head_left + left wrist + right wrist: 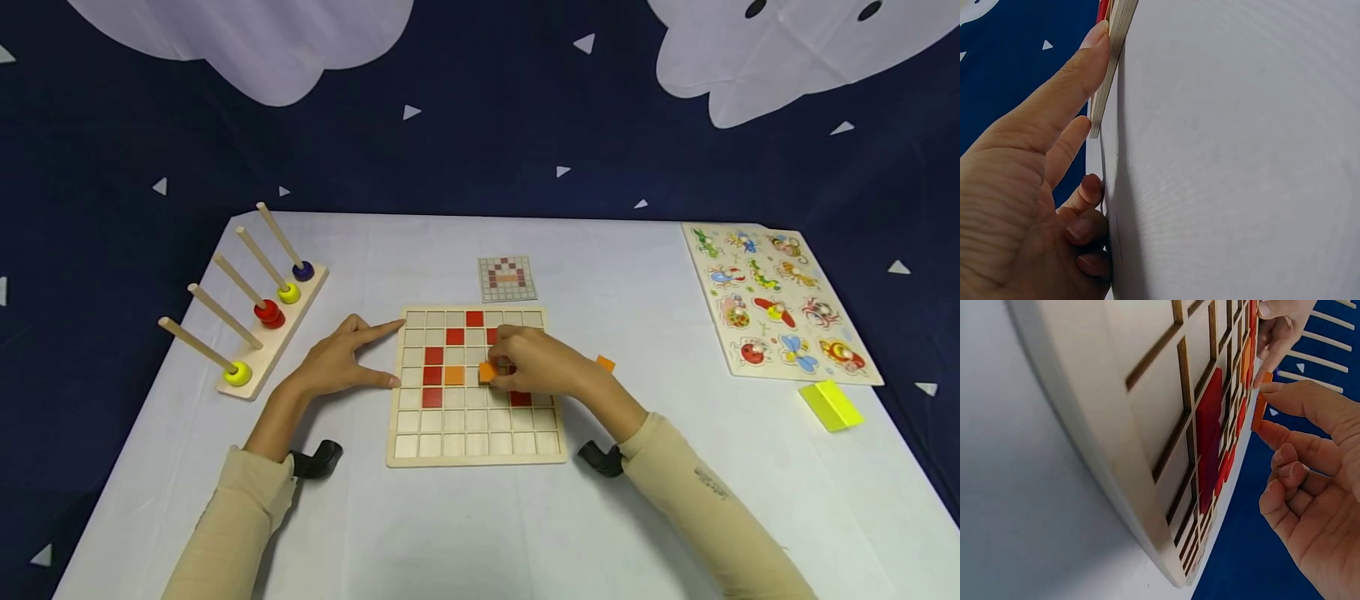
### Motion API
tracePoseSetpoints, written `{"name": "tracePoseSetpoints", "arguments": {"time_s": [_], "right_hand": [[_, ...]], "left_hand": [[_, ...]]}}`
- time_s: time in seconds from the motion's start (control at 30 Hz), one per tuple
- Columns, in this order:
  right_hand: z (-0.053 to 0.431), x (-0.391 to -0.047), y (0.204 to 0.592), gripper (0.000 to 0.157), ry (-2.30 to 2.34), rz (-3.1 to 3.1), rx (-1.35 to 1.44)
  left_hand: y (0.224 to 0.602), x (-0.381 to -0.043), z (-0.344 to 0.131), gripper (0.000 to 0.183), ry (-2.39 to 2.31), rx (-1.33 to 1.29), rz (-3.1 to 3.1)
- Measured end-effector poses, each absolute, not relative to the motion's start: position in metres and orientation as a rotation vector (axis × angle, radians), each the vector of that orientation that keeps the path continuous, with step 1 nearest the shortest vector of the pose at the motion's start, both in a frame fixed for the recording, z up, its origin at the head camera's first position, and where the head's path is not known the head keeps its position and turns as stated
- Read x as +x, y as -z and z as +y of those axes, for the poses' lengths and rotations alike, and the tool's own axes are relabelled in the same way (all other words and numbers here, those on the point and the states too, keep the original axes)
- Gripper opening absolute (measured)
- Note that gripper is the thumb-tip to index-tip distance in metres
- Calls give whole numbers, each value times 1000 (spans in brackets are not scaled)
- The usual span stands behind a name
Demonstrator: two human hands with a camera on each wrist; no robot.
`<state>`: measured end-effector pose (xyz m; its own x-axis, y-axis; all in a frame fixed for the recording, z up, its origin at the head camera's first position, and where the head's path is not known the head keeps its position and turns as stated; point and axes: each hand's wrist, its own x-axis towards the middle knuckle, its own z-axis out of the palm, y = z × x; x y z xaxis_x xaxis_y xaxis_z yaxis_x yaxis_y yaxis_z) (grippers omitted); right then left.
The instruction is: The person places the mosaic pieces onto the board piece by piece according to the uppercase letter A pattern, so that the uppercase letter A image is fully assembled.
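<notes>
A wooden grid board [476, 462] lies on the table, with several red tiles [432, 376] and one orange tile [453, 376] set in its squares. My right hand [542, 360] pinches another orange tile [1262, 403] between thumb and forefinger, close over the middle of the board. Its other fingers are curled in the right wrist view. At the board's left side, my left hand [336, 363] rests thumb and forefinger against the edge, spread apart. In the left wrist view, the left thumb [1088, 59] lies along the board's side and the remaining fingers are loosely bent.
Behind the board lies a small pattern card [508, 278]. A peg stand [258, 354] with coloured rings is on the left. An insect puzzle [783, 304] and a yellow block [831, 406] are at right. Another orange piece [606, 363] shows beyond my right forearm.
</notes>
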<state>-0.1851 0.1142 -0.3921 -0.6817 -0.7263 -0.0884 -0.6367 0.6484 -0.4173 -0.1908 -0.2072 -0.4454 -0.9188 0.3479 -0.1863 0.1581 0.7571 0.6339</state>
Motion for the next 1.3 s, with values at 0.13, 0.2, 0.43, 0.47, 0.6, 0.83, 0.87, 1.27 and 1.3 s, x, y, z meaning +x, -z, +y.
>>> {"name": "tracePoseSetpoints", "arguments": {"time_s": [0.13, 0.2, 0.43, 0.47, 0.6, 0.83, 0.87, 1.27, 1.3], "right_hand": [[110, -186, 395, 13, 521, 2604, -1100], [107, -186, 396, 11, 520, 2596, -1101], [101, -188, 400, 11, 490, 2606, -1166], [100, -188, 400, 11, 483, 2606, -1172], [97, -188, 400, 10, 453, 2606, -1171], [94, -186, 401, 10, 407, 2625, -1139], [94, -185, 401, 11, 408, 2630, -1138], [93, -182, 403, 15, 438, 2651, -1100], [95, -181, 402, 16, 460, 2646, -1087]], "left_hand": [[445, -191, -207, 95, -919, 392, 2663], [445, -191, -207, 95, -918, 390, 2662], [446, -191, -207, 96, -931, 385, 2653], [446, -191, -207, 96, -931, 386, 2653], [446, -191, -208, 96, -931, 384, 2651], [446, -191, -208, 95, -925, 389, 2658], [446, -191, -208, 95, -924, 391, 2659], [446, -191, -208, 95, -923, 387, 2661], [446, -191, -208, 95, -924, 387, 2660]]}}
